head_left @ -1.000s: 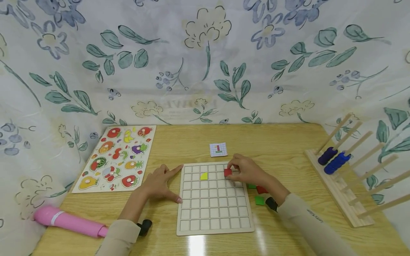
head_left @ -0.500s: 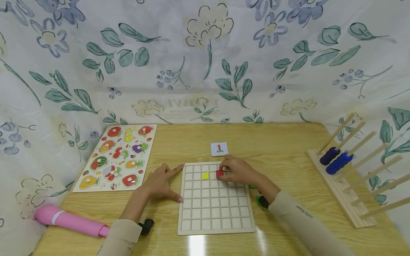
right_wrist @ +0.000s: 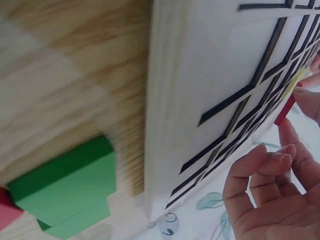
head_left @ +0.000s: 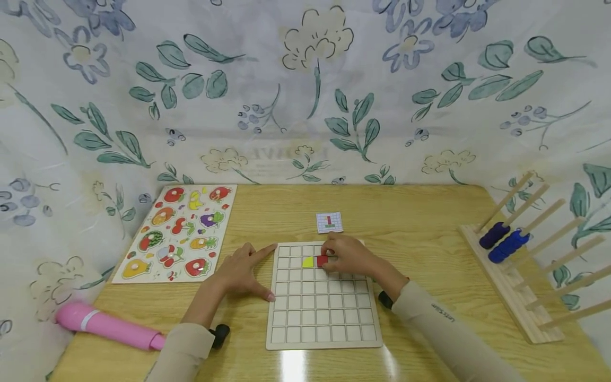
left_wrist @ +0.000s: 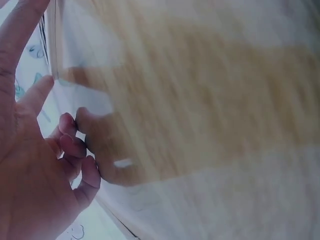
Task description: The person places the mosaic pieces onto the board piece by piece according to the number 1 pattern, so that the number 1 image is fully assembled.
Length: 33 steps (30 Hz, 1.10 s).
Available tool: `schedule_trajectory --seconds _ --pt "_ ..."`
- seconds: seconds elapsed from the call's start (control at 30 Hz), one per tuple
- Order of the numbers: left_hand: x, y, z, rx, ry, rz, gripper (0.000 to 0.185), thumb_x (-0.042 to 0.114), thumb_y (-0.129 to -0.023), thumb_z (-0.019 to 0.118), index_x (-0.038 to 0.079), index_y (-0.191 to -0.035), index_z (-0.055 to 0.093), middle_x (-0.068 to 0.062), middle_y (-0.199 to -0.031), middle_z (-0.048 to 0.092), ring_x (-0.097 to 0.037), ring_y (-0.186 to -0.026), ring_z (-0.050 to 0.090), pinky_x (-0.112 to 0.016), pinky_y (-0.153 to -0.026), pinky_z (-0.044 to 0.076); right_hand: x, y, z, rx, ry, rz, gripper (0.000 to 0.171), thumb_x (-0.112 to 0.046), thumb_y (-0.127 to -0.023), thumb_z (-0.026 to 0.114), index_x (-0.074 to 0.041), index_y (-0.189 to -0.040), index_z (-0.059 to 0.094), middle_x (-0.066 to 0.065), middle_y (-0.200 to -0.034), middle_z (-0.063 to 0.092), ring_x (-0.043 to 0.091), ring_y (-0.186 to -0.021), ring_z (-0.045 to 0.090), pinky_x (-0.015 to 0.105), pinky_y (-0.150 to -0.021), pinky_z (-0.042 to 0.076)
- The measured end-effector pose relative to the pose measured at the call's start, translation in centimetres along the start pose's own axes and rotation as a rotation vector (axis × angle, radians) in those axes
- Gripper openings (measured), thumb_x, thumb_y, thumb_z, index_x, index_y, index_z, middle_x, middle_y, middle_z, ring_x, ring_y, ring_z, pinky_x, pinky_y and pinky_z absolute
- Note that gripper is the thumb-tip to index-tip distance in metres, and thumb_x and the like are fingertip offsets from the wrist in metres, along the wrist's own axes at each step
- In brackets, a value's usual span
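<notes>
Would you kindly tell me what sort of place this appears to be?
Probably a children's play or learning area: a fruit puzzle, a wooden grid board and a wooden peg stand share the tabletop.

Stretches left arm [head_left: 188,347] and right arm [head_left: 441,323] forward. Holds thumb [head_left: 260,291] and index finger [head_left: 262,254] of left hand [head_left: 240,273] spread wide. Pinches with thumb and index finger of right hand [head_left: 352,255], keeping remaining fingers [right_wrist: 239,187] bent.

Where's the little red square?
In the head view, the right hand pinches the red square near the far edge of the grid board, just right of the yellow piece.
</notes>
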State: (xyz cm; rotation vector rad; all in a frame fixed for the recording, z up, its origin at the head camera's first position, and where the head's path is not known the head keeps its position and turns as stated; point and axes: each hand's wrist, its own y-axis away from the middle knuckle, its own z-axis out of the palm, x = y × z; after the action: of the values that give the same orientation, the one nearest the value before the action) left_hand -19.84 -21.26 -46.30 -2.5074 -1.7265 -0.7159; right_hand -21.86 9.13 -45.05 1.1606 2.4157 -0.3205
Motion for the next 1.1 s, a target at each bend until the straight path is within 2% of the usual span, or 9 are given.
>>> schedule_trajectory --seconds 0.33,0.6,0.87,1.1 --pt "0.23 -0.26 -0.33 -0.021 -0.013 -0.01 0.121 0.067 -0.052 0.088 0.032 -0.155 0.034 -0.007 -0.1 0.041 -0.022 -0.077 0.04 -0.032 -0.064 0.032 -0.3 -0.13 0.16 0.014 0.035 -0.003 0.024 -0.023 -0.082 0.079 -0.007 -0.099 0.073 0.001 -0.091 0.057 0.009 -0.076 0.05 0.022 -0.066 0.043" --pt "0.78 -0.14 -0.63 -0.056 -0.017 -0.04 0.122 0.065 -0.053 0.089 0.032 -0.156 0.033 -0.008 -0.1 0.043 -0.021 -0.079 0.043 -0.032 -0.063 0.036 -0.56 -0.04 0.21 0.019 -0.009 0.031 0.023 -0.022 -0.084 0.078 -0.007 -0.1 0.073 0.0 -0.092 0.058 0.011 -0.079 0.052 0.022 -0.067 0.044" --pt "0.71 -0.18 -0.42 -0.072 -0.025 -0.071 0.121 0.066 -0.053 0.088 0.036 -0.156 0.03 -0.012 -0.107 0.047 -0.024 -0.082 0.047 -0.036 -0.066 0.04 -0.23 -0.04 0.48 0.013 0.011 0.023 0.023 -0.022 -0.085 0.079 -0.006 -0.101 0.074 0.002 -0.093 0.058 0.012 -0.081 0.053 0.025 -0.069 0.045" --pt "0.82 -0.05 -0.57 -0.081 -0.015 -0.084 0.121 0.066 -0.054 0.088 0.036 -0.156 0.03 -0.015 -0.111 0.049 -0.026 -0.085 0.049 -0.039 -0.07 0.044 -0.01 0.02 0.79 0.038 0.029 0.014 0.02 -0.024 -0.085 0.079 -0.009 -0.099 0.076 0.001 -0.09 0.057 0.009 -0.075 0.047 0.022 -0.065 0.041"
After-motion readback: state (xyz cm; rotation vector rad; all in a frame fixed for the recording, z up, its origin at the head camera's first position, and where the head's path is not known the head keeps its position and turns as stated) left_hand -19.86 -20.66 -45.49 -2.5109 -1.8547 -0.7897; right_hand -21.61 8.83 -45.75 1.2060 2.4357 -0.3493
